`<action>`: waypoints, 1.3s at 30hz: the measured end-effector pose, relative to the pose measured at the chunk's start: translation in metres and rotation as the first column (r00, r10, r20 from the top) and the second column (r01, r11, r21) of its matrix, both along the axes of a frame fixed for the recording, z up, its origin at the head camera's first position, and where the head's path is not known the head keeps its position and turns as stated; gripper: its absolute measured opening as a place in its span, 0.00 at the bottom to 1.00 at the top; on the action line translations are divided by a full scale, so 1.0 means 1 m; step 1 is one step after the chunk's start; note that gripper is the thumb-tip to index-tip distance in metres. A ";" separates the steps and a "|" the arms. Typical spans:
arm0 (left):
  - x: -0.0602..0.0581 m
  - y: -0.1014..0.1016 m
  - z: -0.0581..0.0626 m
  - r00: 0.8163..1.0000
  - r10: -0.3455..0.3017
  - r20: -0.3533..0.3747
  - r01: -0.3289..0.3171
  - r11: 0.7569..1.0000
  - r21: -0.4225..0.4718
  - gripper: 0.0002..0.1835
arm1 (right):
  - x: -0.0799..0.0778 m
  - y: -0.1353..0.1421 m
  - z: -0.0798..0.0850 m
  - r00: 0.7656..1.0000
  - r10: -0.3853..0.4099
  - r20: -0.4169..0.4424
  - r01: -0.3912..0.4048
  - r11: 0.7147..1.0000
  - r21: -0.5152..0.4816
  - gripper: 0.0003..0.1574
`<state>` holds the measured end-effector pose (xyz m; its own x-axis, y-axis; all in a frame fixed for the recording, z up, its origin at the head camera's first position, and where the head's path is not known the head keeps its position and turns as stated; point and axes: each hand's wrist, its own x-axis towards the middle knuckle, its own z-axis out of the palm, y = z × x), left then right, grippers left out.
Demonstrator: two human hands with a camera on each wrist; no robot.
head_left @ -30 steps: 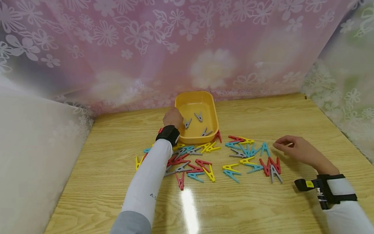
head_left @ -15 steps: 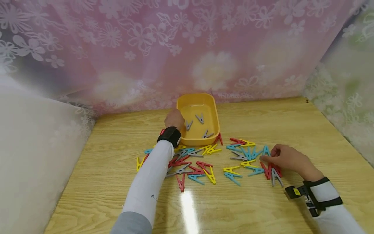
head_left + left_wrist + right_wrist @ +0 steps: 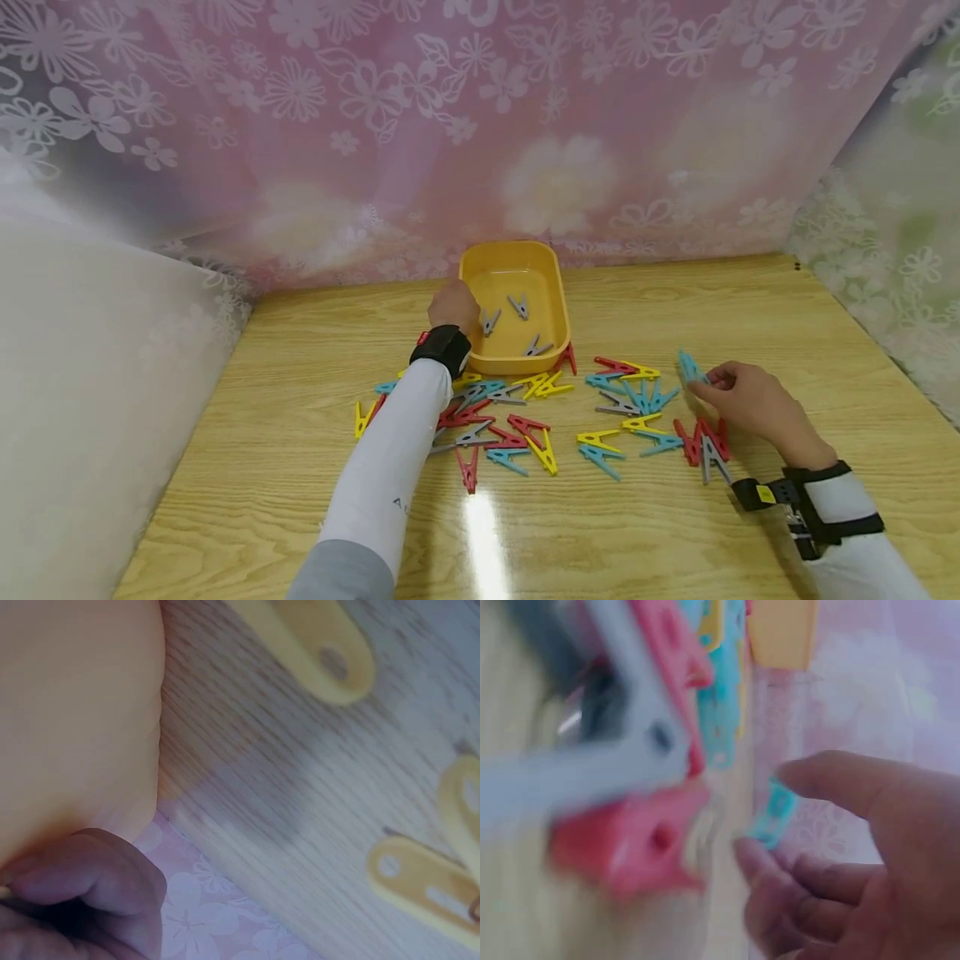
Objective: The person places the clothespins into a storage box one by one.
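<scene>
My left hand grips the left rim of a yellow plastic tub. In the left wrist view its curled fingers meet the tub's wall. Three grey clothespins lie inside, one of them a grey clothespin near the middle. Thumb and fingertips of my right hand pinch a light-blue clothespin, raised off the table at the right; the right wrist view shows the same blue clothespin between them. Just below that hand lie red clothespins and a grey clothespin.
Many red, yellow, blue and grey clothespins are spread on the wooden table in front of the tub, partly behind my left forearm. Another group of clothespins lies right of centre. A flowered pink cloth hangs along the back edge.
My right hand came in from the right, took hold of the light-blue clothespin and lifted it away from the group. The left hand has stayed on the tub's rim.
</scene>
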<state>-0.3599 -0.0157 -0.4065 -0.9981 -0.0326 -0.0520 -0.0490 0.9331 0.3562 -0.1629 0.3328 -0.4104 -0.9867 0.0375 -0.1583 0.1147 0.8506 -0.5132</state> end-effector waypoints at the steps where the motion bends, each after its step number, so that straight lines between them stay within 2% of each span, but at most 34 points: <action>1: 0.000 0.000 0.000 1.000 0.002 -0.002 -0.002 1.000 0.001 0.11 | -0.003 -0.003 0.001 1.000 -0.006 -0.025 0.005 1.000 -0.020 0.37; 4: -0.001 -0.001 -0.001 1.000 0.008 0.000 -0.008 1.000 0.000 0.11 | -0.014 -0.014 0.005 0.994 -0.013 -0.105 0.004 0.996 -0.086 0.37; 8: -0.001 -0.001 -0.002 1.000 0.010 0.000 -0.010 1.000 -0.007 0.10 | -0.033 -0.036 0.014 0.980 0.004 -0.197 -0.038 0.985 -0.167 0.36; 9: -0.007 -0.001 -0.009 1.000 0.009 -0.012 -0.009 1.000 -0.010 0.10 | -0.039 -0.041 0.016 0.977 0.008 -0.214 -0.047 0.983 -0.180 0.36; 10: -0.007 0.000 -0.009 1.000 0.008 -0.013 -0.008 1.000 -0.006 0.10 | -0.044 -0.047 0.018 0.974 0.011 -0.226 -0.056 0.979 -0.194 0.36; 15: -0.007 0.001 -0.009 1.000 -0.004 -0.020 0.004 1.000 -0.010 0.11 | -0.070 -0.080 0.026 0.969 0.033 -0.244 -0.089 0.971 -0.224 0.35; 16: -0.001 0.002 -0.001 1.000 -0.005 -0.009 0.005 1.000 -0.012 0.11 | -0.075 -0.087 0.028 0.969 0.038 -0.243 -0.096 0.969 -0.229 0.35; 20: -0.001 0.001 -0.001 1.000 0.006 -0.010 -0.007 0.999 -0.035 0.12 | -0.094 -0.117 0.031 0.971 0.066 -0.228 -0.125 0.959 -0.254 0.34; 24: -0.001 0.000 -0.001 1.000 0.018 0.002 -0.018 1.000 -0.019 0.12 | -0.108 -0.140 0.033 0.973 0.090 -0.215 -0.148 0.951 -0.273 0.35; 30: 0.001 0.004 0.001 1.000 0.012 0.022 -0.012 1.000 -0.007 0.12 | -0.106 -0.138 0.026 0.975 0.085 -0.205 -0.138 0.957 -0.257 0.32; 39: 0.002 0.003 0.002 1.000 0.015 0.023 -0.015 1.000 -0.022 0.10 | -0.083 -0.089 0.023 0.973 0.085 -0.213 -0.130 0.969 -0.211 0.31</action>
